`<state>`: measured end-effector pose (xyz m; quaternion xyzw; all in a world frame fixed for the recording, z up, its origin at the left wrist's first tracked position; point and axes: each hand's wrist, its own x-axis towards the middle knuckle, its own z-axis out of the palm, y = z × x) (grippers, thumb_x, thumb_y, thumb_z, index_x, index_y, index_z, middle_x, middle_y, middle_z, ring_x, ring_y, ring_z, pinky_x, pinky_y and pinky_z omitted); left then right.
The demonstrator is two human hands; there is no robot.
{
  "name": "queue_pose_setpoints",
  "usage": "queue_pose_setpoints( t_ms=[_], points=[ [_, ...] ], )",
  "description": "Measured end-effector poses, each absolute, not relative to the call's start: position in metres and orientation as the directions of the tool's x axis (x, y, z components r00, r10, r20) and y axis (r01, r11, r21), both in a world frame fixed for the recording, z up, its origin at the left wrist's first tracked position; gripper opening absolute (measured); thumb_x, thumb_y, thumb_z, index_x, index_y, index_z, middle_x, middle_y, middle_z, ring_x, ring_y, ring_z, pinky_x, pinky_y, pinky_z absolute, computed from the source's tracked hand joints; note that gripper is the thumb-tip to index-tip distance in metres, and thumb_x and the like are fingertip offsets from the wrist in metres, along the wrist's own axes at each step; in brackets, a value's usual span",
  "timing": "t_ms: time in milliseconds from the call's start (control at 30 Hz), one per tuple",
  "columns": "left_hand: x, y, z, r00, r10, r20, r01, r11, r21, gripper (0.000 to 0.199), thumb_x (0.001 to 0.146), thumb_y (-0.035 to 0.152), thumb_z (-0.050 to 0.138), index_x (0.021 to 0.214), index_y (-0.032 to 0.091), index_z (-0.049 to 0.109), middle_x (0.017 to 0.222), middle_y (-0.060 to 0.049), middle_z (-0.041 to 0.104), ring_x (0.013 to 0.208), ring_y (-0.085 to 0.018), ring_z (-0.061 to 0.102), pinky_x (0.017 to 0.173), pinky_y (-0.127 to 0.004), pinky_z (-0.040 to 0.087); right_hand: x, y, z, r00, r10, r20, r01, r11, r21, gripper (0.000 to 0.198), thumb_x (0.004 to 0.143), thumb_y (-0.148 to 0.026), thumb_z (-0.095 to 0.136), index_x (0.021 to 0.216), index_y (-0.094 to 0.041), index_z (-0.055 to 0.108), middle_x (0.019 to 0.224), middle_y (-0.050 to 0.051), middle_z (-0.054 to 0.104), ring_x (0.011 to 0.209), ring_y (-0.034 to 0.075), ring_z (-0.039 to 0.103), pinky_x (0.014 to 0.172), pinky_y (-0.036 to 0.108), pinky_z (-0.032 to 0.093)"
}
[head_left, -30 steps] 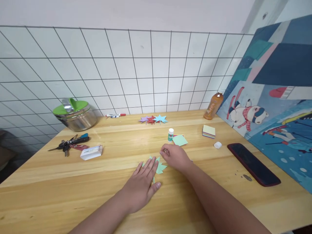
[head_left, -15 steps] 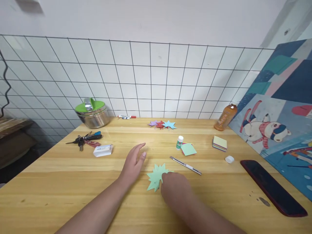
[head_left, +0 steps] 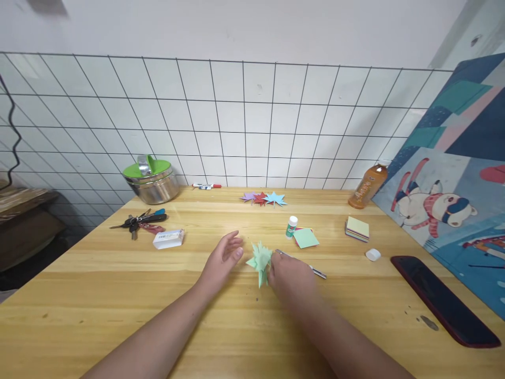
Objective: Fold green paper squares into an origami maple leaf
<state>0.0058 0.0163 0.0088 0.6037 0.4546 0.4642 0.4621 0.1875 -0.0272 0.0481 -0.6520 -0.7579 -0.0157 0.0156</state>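
My right hand (head_left: 291, 273) is closed on the right side of a light green folded paper star (head_left: 261, 259), which is tilted up off the table. Its fingertips are partly hidden behind the knuckles. To the left of the star, my left hand (head_left: 223, 258) is open, fingers loosely curved and apart, touching nothing. A utility knife (head_left: 317, 272) lies partly covered by my right hand. Beyond the hands stand a glue stick (head_left: 291, 227) with a white top and, beside it, small square papers (head_left: 305, 238), green uppermost.
Purple, red and blue paper stars (head_left: 275, 199) lie at the back near a marker (head_left: 206, 186). On the left are a pot (head_left: 153, 184), keys (head_left: 136, 223) and a white box (head_left: 169, 239). To the right are a bottle (head_left: 369, 185), paper stack (head_left: 357, 229), white cap (head_left: 373, 255) and phone (head_left: 444, 300).
The green star has come up from lying flat on the table, raised and tilted in my right hand, which moved slightly away from me. My left hand's fingers have curled a little.
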Motion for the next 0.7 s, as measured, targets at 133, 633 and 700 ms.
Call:
queue_pose_setpoints(
  t_ms=[133,633,700],
  points=[
    [0.013,0.006,0.01,0.348,0.937,-0.01,-0.345,0.138,0.928,0.05,0.079,0.052,0.054,0.114,0.017,0.053,0.112,-0.013,0.061,0.103,-0.024,0.058,0.091,-0.038,0.044,0.189,-0.03,0.046,-0.214,0.932,0.292,0.977,0.204,0.064,0.015,0.087,-0.02,0.042,0.076,-0.02,0.053,0.066,0.003,0.061,0.06,0.018,0.06,0.046,0.027,0.02],
    [0.018,0.002,0.016,0.332,0.916,-0.226,-0.361,0.344,0.866,0.02,0.074,0.026,0.067,0.087,0.011,0.069,0.081,-0.01,0.071,0.071,-0.017,0.065,0.067,-0.025,0.05,0.187,-0.025,0.036,-0.197,0.866,0.46,0.861,0.377,-0.341,0.011,0.084,-0.026,0.049,0.078,-0.021,0.057,0.072,0.0,0.062,0.069,0.015,0.054,0.058,0.025,0.031],
    [0.019,0.002,0.016,0.319,0.929,-0.186,-0.317,0.289,0.903,0.023,0.074,0.029,0.067,0.088,0.011,0.07,0.083,-0.009,0.072,0.075,-0.018,0.065,0.07,-0.027,0.05,0.187,-0.021,0.032,-0.104,0.945,0.312,0.735,0.284,-0.615,0.011,0.08,-0.03,0.053,0.08,-0.021,0.059,0.073,0.0,0.063,0.067,0.014,0.056,0.059,0.024,0.036]
  ],
)
